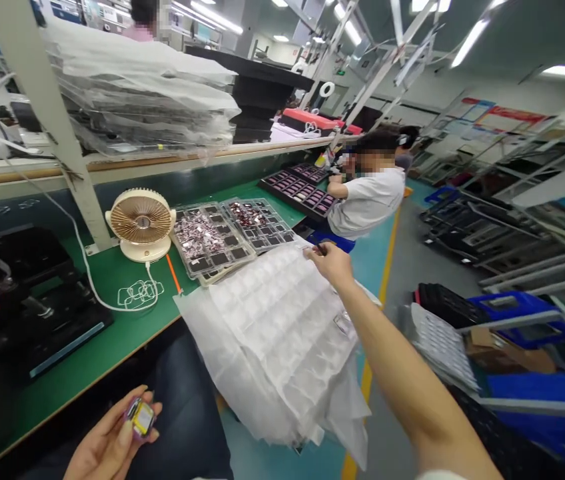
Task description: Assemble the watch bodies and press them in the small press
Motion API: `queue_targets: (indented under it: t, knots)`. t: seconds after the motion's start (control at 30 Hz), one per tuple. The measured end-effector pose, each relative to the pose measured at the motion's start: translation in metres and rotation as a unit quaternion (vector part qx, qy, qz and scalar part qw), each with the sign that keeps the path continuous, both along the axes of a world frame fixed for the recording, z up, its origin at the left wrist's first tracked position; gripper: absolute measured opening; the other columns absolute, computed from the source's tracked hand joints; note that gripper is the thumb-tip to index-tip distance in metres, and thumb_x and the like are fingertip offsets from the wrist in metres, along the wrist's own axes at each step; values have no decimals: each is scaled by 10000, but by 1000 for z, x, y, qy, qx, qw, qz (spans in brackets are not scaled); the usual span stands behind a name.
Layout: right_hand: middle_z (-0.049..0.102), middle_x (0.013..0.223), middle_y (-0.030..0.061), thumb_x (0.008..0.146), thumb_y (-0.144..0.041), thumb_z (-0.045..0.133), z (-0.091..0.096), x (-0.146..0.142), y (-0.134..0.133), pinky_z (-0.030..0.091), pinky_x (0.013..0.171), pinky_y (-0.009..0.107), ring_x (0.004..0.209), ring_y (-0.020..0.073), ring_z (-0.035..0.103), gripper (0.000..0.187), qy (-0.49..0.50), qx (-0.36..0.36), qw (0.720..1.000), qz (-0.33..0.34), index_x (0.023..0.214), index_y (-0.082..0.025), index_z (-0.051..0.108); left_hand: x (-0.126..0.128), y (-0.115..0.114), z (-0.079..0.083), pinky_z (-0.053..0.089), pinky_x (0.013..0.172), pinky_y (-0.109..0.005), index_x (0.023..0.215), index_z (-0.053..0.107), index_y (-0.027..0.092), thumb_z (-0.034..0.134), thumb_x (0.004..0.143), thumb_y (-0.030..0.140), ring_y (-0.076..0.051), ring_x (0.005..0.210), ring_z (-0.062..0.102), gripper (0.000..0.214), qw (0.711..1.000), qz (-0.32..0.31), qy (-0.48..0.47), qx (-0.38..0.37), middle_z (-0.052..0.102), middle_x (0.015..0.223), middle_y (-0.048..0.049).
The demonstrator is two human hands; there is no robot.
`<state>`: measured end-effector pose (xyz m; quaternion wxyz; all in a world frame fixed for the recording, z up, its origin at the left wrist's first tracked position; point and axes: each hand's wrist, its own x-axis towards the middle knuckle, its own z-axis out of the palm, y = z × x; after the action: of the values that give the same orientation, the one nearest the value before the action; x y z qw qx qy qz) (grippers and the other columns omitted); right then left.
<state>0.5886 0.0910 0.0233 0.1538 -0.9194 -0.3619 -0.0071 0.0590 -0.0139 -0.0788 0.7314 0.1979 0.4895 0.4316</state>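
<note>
A small device (141, 418) with a yellow patch is pinched in the left hand (112, 433), before the near edge of the table (127, 330). It lies nearest that hand, to the left of and nearer the body than the white sheet (272, 313). At the far edge of the sheet, a dark object (320, 249) is pinched by the right hand (333, 265), arm outstretched. The hands are held well apart. The device appears nearly square; its long axis cannot be determined. Its sides are partly hidden by fingers. The dark object's full shape is obscured.
</note>
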Motion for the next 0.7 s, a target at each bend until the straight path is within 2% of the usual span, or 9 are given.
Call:
queue_targets:
  t: [0.1,0.17,0.2,0.3,0.4,0.47,0.53,0.63,0.7]
  knots:
    - [803,1019,10,909,-506,753,-17,-106,-23,517,844,263,912,186,719,276,59,54,985,151,1000,-245,765,18,1,16,673,815,-413,1174,814,192,901,747,467,-437,1196,709,515,998,-28,-18,54,735,1342,-177]
    - [801,894,21,878,-552,779,-33,-186,-43,536,749,288,788,195,719,322,214,107,924,298,880,-230,766,26,2,26,664,821,-438,1169,814,182,894,764,455,-433,1181,712,495,995,-53,-38,81,640,1477,-196]
    - [793,846,18,868,-564,786,-41,-222,-51,536,710,288,754,194,717,339,289,112,889,337,849,-226,758,28,3,30,661,816,-442,1155,819,185,895,768,439,-423,1158,721,469,993,-61,-50,87,596,1527,-197]
    - [752,748,0,851,-551,807,-57,-303,-68,521,640,266,704,175,690,369,434,85,816,372,779,-204,705,21,3,32,649,809,-429,1157,822,192,887,792,388,-377,1100,740,419,991,-56,-80,89,564,1555,-200]
    - [727,732,-8,842,-549,820,-63,-341,-68,512,646,258,700,156,656,396,514,46,765,386,758,-188,682,-1,-1,26,640,792,-414,1191,813,184,880,802,377,-345,1051,743,439,990,-23,-97,103,643,1461,-212]
    - [748,784,6,853,-560,812,-62,-353,-63,527,694,267,743,157,665,390,574,15,708,411,810,-182,726,-17,-6,21,639,766,-407,1188,815,187,874,806,373,-334,1023,742,429,988,1,-97,116,668,1420,-208]
    - [759,816,13,869,-573,797,-60,-361,-60,502,629,244,680,130,633,393,635,-27,648,419,895,-183,758,-30,-9,19,639,748,-404,1171,821,192,867,810,358,-329,1010,740,400,988,15,-96,124,661,1420,-197]
    - [704,726,-32,822,-565,846,-58,-368,-57,258,404,189,435,41,369,419,717,-105,592,351,960,-195,710,-42,-13,19,637,732,-403,1147,828,196,866,805,348,-334,1012,737,376,985,14,-112,127,641,1425,-188]
    - [663,678,-58,790,-545,878,-56,-371,-57,141,380,184,400,20,227,440,748,-147,566,313,973,-203,672,-47,-14,20,634,734,-410,1155,826,201,866,805,351,-344,1027,732,383,983,3,-127,129,628,1438,-193]
